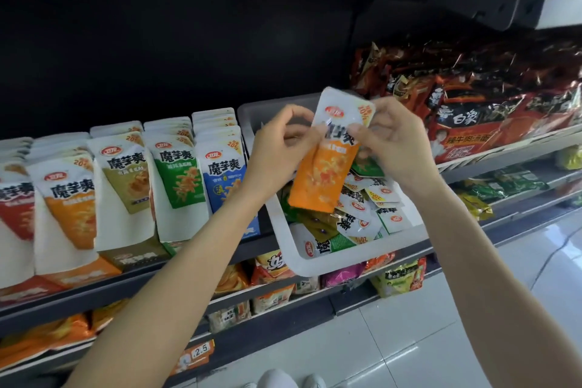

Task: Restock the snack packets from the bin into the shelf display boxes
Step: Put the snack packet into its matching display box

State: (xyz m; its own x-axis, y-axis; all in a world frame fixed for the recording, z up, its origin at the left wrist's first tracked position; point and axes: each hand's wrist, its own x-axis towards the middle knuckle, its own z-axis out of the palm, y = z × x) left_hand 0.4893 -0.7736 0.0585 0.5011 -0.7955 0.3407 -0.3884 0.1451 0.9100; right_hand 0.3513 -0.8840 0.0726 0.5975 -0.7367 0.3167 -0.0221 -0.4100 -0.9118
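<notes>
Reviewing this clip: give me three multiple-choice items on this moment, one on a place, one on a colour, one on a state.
1. Where does the white bin sit?
A. on the floor
B. on the shelf, right of the display boxes
C. on the top shelf

2. What colour is the lower part of the held packet?
A. orange
B. blue
C. green

3. How is the packet held?
A. left hand only
B. lying loose in the bin
C. by both hands

Answers: 1 B, it rests on the shelf edge; 2 A, orange below white; 3 C, left hand and right hand both pinch it.

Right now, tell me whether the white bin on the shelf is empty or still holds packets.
Still holds packets. The white bin has a loose pile of snack packets across its bottom, below the orange packet held in both hands.
</notes>
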